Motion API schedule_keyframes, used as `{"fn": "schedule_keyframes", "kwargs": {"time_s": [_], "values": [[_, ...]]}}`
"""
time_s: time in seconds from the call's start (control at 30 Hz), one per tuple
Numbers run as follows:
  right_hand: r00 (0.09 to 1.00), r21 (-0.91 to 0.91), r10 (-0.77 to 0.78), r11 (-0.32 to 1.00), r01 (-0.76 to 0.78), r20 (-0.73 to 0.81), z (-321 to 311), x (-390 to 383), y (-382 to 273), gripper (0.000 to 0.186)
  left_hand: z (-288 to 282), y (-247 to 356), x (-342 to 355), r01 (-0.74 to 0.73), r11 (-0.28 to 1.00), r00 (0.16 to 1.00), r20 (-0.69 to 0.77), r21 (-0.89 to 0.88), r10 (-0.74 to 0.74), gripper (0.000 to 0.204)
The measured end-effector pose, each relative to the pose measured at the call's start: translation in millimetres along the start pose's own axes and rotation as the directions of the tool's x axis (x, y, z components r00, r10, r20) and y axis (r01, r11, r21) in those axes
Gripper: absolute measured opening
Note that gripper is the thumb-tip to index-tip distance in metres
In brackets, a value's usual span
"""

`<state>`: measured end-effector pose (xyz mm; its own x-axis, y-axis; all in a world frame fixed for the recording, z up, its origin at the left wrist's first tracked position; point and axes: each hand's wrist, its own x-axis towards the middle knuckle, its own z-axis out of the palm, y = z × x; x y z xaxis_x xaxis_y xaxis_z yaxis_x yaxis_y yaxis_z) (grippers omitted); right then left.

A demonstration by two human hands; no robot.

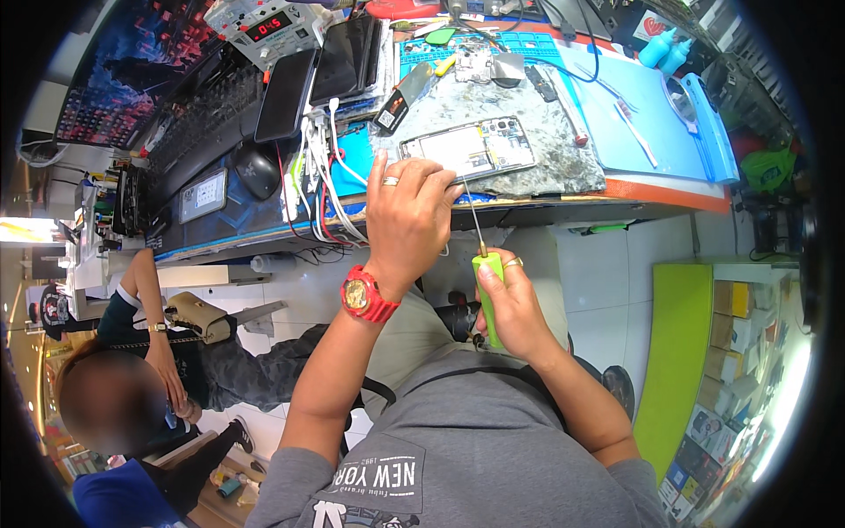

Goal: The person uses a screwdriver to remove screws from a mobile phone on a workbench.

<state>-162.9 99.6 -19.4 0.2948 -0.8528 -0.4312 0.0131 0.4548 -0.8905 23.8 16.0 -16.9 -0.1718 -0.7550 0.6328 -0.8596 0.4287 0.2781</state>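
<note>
A person holds a slim green-handled screwdriver [487, 290] just below the front edge of a cluttered repair counter [651, 189].

The right hand [515, 308] is wrapped shut round the green handle; the left hand [407, 216], with a ring and a red wristwatch [367, 296], pinches narrowly near the top of the thin metal shaft. An opened phone [469, 147] lies on a grey mat [563, 158] just above. The screwdriver looks light and stiff, its shaft fine enough to bend; the handle seems the safest grip. The tip is hidden behind the left fingers, and whatever they pinch is too small to see.
</note>
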Motion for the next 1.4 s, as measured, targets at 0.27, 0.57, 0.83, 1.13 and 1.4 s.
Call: {"fn": "schedule_keyframes", "kwargs": {"time_s": [0.27, 0.57, 0.83, 1.13, 1.4], "values": [[0.996, 0.122, 0.059, 0.99, -0.067, 0.072, -3.2, 1.0, 2.2, 0.043, -1.1, -1.7, 6.2, -0.039, 0.999, 0.999, -0.002, 0.024, 0.04, 0.013], [0.993, 0.16, 0.075, 0.983, -0.088, 0.089, -7.6, 1.5, -0.3, 0.045, -0.1, -0.1, 9.8, -0.027, 0.999, 1.0, 0.012, 0.017, 0.027, 0.014], [0.993, 0.19, 0.078, 0.977, -0.094, 0.089, -8.6, 0.8, -2.7, 0.043, 0.7, -1.0, 9.8, -0.017, 1.0, 1.0, 0.014, 0.008, 0.017, 0.014], [0.993, 0.178, 0.073, 0.98, -0.088, 0.088, -10.5, 0.7, -1.6, 0.043, -0.1, 0.6, 12.4, -0.019, 1.0, 1.0, 0.02, 0.024, 0.018, 0.012], [0.994, 0.209, 0.068, 0.974, -0.084, 0.083, -11.4, 0.6, -1.9, 0.043, -0.2, 1.5, 13.7, -0.019, 1.0, 1.0, 0.018, 0.021, 0.019, 0.014]]}}
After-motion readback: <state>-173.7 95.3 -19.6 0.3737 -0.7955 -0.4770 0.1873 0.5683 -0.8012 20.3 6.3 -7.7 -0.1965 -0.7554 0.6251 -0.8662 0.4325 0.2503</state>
